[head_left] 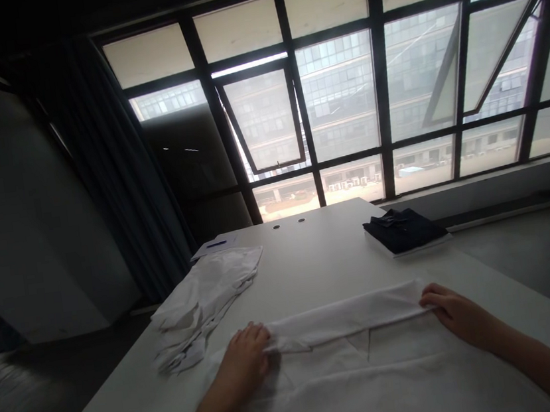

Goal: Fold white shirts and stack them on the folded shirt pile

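Note:
A white shirt [371, 381] lies spread on the white table [321, 254] right in front of me. Its far edge is folded back into a long band [349, 317]. My left hand [246, 360] pinches the left end of that band, fingers closed on the cloth. My right hand [451, 311] grips the band's right end, fingers curled over it.
A loose heap of white garments [206, 295] lies at the table's left side. A folded dark garment on a white one [403, 230] sits at the far right. A pen on paper [217, 244] lies at the far left. Large windows and a dark curtain stand behind.

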`<action>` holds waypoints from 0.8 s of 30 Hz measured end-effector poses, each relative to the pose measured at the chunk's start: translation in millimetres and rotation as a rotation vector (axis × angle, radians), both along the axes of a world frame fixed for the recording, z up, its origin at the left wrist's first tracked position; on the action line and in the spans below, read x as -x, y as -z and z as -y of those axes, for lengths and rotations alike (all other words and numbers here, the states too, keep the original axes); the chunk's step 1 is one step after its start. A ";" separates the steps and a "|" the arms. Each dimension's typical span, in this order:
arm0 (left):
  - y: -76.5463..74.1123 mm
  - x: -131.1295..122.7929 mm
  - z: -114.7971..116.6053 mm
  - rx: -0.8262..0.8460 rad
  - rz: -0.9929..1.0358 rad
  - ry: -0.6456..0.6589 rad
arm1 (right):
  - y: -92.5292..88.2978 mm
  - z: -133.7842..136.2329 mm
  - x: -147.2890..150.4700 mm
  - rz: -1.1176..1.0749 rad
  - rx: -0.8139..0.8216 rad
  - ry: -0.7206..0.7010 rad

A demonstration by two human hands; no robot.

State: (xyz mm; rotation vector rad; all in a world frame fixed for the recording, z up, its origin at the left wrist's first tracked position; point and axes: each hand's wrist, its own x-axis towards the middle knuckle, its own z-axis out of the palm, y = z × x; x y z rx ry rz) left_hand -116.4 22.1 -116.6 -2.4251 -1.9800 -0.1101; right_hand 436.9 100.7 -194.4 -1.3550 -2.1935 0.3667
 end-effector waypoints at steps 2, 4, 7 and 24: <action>-0.4 -33.7 1.2 -0.011 0.110 0.098 | -0.4 2.0 0.2 0.002 0.008 0.015; 2.8 -63.6 -0.4 -0.031 0.163 0.170 | -2.3 5.2 0.8 0.002 0.012 0.021; 14.8 -89.7 -7.0 -0.071 0.195 0.222 | -7.0 10.3 1.3 -0.007 0.033 0.015; 16.8 -76.1 -7.1 -0.124 0.258 0.430 | -27.8 24.6 -15.7 -0.072 0.254 -0.037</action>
